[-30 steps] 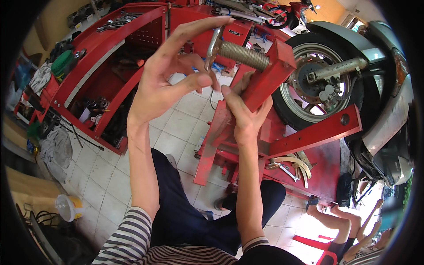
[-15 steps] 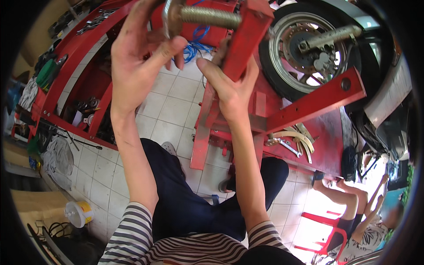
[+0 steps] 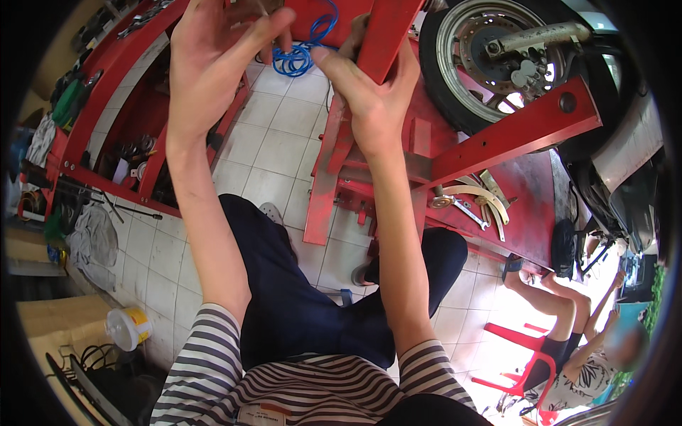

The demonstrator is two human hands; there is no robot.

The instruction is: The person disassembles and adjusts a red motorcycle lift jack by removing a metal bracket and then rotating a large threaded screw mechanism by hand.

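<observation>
My left hand (image 3: 209,67) is raised at the top edge, its thumb stretched out and its fingers apart, with nothing seen in it. The top of this hand is cut off by the picture's edge. My right hand (image 3: 373,96) is wrapped round a red square steel post (image 3: 391,39), thumb on its left side and fingers behind it. The post belongs to a red metal stand, whose second arm (image 3: 518,135) with a round hole slants off to the right. A motorcycle wheel (image 3: 455,74) is just beyond the post.
On the red lift platform (image 3: 526,206) lie a wrench (image 3: 471,213) and curved brake shoes (image 3: 490,202). A blue hose (image 3: 293,62) is coiled ahead. At left stands a red rack (image 3: 106,186) of tools; a white bucket (image 3: 126,328) is lower left. A person sits on a red chair (image 3: 517,337).
The view has tilted, so the stand and both hands sit higher in the picture. The large threaded screw by my left hand has passed out of sight at the top. My right hand stays on the post.
</observation>
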